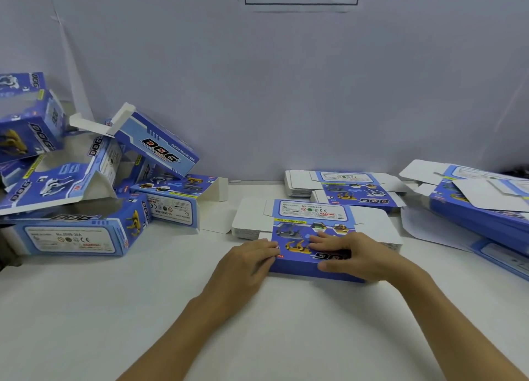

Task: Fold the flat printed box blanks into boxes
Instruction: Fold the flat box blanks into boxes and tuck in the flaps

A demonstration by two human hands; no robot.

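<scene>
A flat blue printed box blank (310, 217) with dog pictures lies on top of a low stack of blanks at the table's centre. My left hand (246, 262) rests against its left near edge, fingers touching the card. My right hand (352, 253) lies on top of the blank's near right part, fingers spread over the print and thumb hooked on the near edge. A second stack of blanks (347, 190) sits behind it. Several folded blue boxes (86, 197) are heaped at the left.
More loose blanks (483, 203) lie fanned out at the right edge of the white table (143, 309). A pale wall (286, 94) stands right behind the stacks. The near part of the table holds only my forearms.
</scene>
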